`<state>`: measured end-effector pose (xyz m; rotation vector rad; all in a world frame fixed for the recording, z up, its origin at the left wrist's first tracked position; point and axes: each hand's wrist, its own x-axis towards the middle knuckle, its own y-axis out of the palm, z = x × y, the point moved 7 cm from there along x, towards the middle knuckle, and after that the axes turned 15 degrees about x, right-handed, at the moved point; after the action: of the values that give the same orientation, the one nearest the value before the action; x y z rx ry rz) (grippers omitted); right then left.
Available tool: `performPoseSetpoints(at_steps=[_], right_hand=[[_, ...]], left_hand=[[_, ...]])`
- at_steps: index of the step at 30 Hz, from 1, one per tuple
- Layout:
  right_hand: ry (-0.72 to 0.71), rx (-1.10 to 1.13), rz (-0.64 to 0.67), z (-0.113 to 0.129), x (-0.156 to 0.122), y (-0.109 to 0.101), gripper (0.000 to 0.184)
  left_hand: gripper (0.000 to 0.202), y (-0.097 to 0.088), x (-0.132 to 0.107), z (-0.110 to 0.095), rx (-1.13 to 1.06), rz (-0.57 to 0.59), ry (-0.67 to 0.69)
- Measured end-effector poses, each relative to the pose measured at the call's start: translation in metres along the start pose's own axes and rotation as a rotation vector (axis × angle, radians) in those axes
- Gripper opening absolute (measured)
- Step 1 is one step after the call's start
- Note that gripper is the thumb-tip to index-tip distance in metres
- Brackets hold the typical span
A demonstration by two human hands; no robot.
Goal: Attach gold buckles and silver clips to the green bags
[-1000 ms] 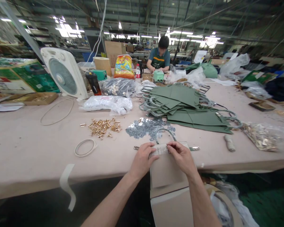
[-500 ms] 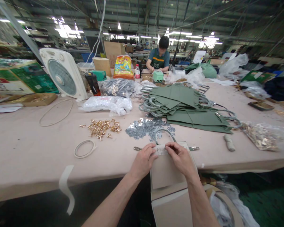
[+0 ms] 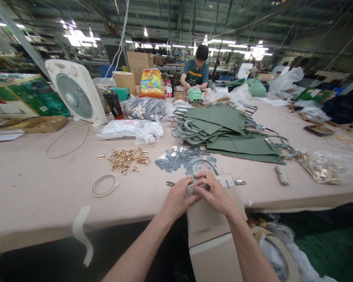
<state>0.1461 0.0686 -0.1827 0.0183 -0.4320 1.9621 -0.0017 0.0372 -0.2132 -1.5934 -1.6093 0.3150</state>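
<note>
Nearest the camera, a beige paper bag (image 3: 207,219) is being held flat, its top end resting on the tabletop (image 3: 47,188) and its lower part overhanging the front edge. At that top end, a small pale tab (image 3: 191,188) is being pinched by the left hand (image 3: 178,199) and the right hand (image 3: 213,192). The hands, held apart a moment earlier, are now being brought together, with the right being drawn in over the left. The fingers (image 3: 207,187) are being clenched on the tab, which is mostly hidden by them. A white label (image 3: 226,181) is being left exposed on the bag's top edge, and a grey-green rope handle (image 3: 204,164) is being held arched above it. Two metal strips (image 3: 170,183) (image 3: 239,182) are being kept just beside the bag, one on each side. Farther out, a scatter of grey metal tabs (image 3: 179,158), a heap of gold rivets (image 3: 125,159) and a coil of pale cord (image 3: 104,185) are being left on the tabletop. Beyond these, a stack of green bags (image 3: 223,127) with rope handles is being kept beside a clear bag of gold parts (image 3: 317,166). At the far side, a box fan (image 3: 75,94) is being passed by a co-worker (image 3: 194,70) working at the table's far end.
</note>
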Motion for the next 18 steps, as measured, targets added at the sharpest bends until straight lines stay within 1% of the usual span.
performPoseSetpoints(at_steps=[2, 6, 13, 18], right_hand=[[-0.005, -0.026, 0.003, -0.006, 0.002, 0.004, 0.013], [-0.029, -0.093, -0.032, -0.013, 0.004, 0.006, 0.012], [-0.100, -0.199, -0.103, -0.011, 0.006, 0.010, 0.012], [-0.139, -0.235, -0.124, -0.012, 0.004, 0.013, 0.009]], left_hand=[[0.044, -0.001, 0.001, -0.001, -0.014, 0.003, -0.005], [0.042, -0.002, 0.002, -0.003, -0.038, 0.014, 0.001], [0.044, -0.001, 0.002, -0.005, -0.035, 0.023, 0.011], [0.048, -0.001, 0.001, -0.002, -0.050, 0.024, -0.004]])
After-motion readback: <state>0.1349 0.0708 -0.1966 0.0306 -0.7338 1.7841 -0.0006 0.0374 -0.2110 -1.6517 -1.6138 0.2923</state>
